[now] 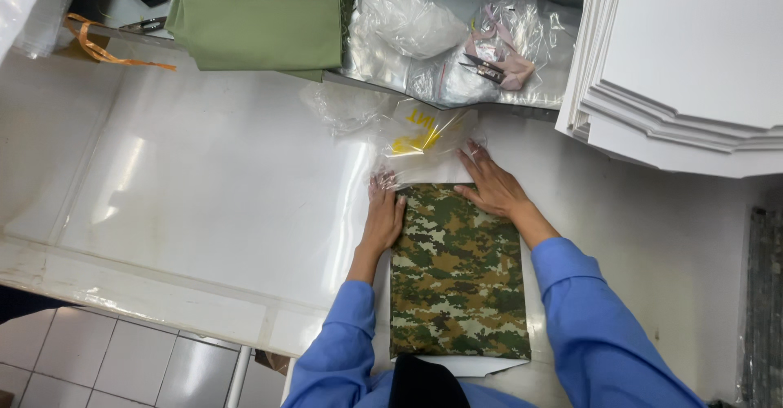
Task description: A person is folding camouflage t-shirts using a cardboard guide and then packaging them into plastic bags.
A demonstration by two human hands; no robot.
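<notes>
Table (204,204) white, broad bare stretch to the left of the hands; front edge runs along lower left, tiled floor (122,367) below. Far side crowded: green fabric stack (261,16), loose plastic bags (440,41), white card stack (685,65) at right. Left hand (383,216) flat, fingers spread, pressing the left edge of camouflage folded cloth (457,273), fingertips on clear bag (424,143). Right hand (489,184) open, flat on the cloth's top corner and bag mouth. Neither clamps anything. Cloth lies near table front, on white card backing (481,365)
</notes>
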